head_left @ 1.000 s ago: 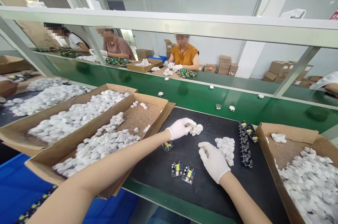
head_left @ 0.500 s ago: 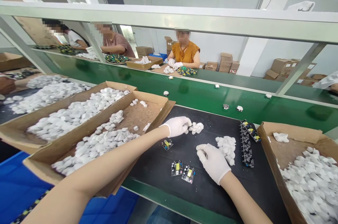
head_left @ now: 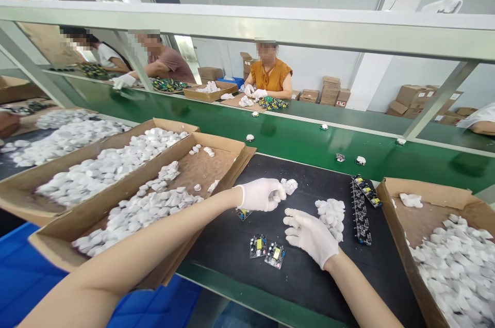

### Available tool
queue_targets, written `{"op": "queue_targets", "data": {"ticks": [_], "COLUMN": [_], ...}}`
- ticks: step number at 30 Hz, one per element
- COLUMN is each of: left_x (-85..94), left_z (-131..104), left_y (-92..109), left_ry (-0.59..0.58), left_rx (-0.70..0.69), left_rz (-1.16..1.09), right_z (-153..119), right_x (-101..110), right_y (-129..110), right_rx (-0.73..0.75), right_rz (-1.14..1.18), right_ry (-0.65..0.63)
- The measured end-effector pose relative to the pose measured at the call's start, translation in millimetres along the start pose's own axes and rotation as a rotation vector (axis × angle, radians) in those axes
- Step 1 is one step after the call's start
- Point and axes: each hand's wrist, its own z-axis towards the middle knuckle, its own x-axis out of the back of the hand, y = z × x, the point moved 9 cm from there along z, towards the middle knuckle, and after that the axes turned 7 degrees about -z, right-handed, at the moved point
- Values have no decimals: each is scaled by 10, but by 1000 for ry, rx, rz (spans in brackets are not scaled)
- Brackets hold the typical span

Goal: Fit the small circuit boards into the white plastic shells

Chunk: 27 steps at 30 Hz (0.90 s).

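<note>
Black mat (head_left: 313, 284) bears white pieces (head_left: 290, 186); lumpy, rounded, apparently matte.

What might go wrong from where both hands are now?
The left hand partly hides a circuit board and might nudge it.
The right hand, open beside the pile of white pieces, could scatter some if it swings outward.
The slanted boards at the row's far end might slide if bumped.

Room btwn PCB pair (head_left: 275, 255) & R hand (head_left: 310, 235); carton (head_left: 222, 144) blocks L.
</note>
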Motion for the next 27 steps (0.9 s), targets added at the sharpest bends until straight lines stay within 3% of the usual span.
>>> {"op": "queue_targets", "data": {"ticks": [2,5,8,10,16,21,27], "left_x": [59,135,146,119,-34,31,-18], "left_z": [-9,-1,7,10,25,-32,-152], "left_y": [29,-88,-205,-178,102,313,836], "left_ry": [0,3,-7,-6,-7,21,49], "left_rx": [-6,38,72,54,7,-37,-248], "left_rz": [71,200,311,359,446,457,313], "right_z": [-1,-9,-4,14,98,116,16], "right_x": [53,103,126,142,192,188,-144], "right_y": [-37,-71,-69,-48,19,55,-57], "right_rx": [40,63,56,38,-22,-71,38], "right_rz": [-49,-98,-91,-70,34,104,60], "right_ry": [53,95,99,97,63,32,-190]}}
